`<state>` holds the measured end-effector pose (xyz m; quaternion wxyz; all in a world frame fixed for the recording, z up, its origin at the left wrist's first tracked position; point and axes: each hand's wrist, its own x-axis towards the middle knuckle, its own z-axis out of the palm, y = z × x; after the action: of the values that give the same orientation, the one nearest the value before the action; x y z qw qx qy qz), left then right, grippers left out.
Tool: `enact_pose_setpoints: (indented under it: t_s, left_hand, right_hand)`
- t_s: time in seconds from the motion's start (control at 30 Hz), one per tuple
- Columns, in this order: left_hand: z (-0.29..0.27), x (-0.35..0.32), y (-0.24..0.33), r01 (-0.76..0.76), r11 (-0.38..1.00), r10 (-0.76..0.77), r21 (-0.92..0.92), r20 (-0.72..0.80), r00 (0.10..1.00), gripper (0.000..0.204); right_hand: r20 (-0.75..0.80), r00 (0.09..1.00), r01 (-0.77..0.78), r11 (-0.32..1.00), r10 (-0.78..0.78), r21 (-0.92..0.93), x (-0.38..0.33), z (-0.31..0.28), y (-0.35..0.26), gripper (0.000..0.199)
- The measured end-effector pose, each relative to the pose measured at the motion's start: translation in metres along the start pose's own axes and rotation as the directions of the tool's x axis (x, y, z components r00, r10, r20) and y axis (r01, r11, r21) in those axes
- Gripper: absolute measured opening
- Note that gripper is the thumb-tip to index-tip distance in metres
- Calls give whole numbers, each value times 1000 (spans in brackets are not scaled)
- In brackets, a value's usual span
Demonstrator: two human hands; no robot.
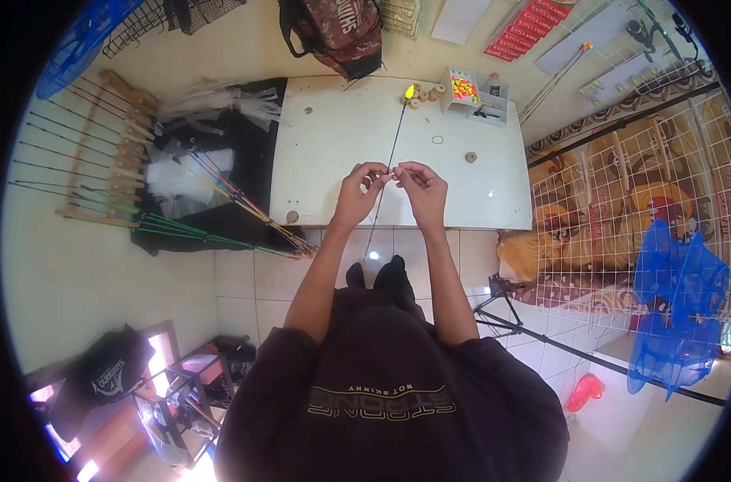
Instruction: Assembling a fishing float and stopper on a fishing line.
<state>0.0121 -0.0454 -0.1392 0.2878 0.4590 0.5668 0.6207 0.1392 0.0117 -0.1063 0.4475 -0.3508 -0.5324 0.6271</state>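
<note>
A thin dark rod [398,132] with a bright yellow bulb-shaped tip [410,92] runs from the far part of the white table toward me, past the near edge. My left hand [359,191] pinches it about midway, thumb against fingers. Close beside it, my right hand [423,189] is closed in a pinch, its fingertips almost meeting the left ones at the rod. Something small and pale shows between the fingertips, too small to name.
Small round wooden pieces [418,100] and a white box [492,108] of bright floats stand at the table's back; another round piece [471,157] lies right. A wooden rack [124,161] of thin rods is at left, a white wire grid [614,209] at right.
</note>
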Motion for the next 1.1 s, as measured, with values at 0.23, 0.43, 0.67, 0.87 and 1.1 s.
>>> enact_pose_setpoints:
  t_s: [0.23, 0.43, 0.67, 0.87, 1.1]
  left_hand:
    - [-1, 0, -2, 0, 1000, 0, 12, 4, 1000, 12]
    - [-4, -1, 1, 32, 999, -33, 22, 24, 999, 12]
    - [-4, -1, 5, 2, 999, -3, 49, 28, 1000, 13]
    - [-6, -1, 8, -21, 998, 19, 65, 28, 999, 9]
    - [-6, 0, 12, -39, 995, 36, 90, 31, 999, 9]
  right_hand:
    - [23, 1000, 21, 999, -21, -26, -1, 1, -1, 19]
    - [9, 1000, 13, 1000, -13, 12, -1, 2, -7, 21]
    - [34, 999, 2, 998, 0, -62, -1, 0, -2, 25]
    - [43, 999, 32, 998, -30, -58, 0, 3, -4, 28]
    - [23, 1000, -9, 998, 10, -68, 0, 4, -6, 14]
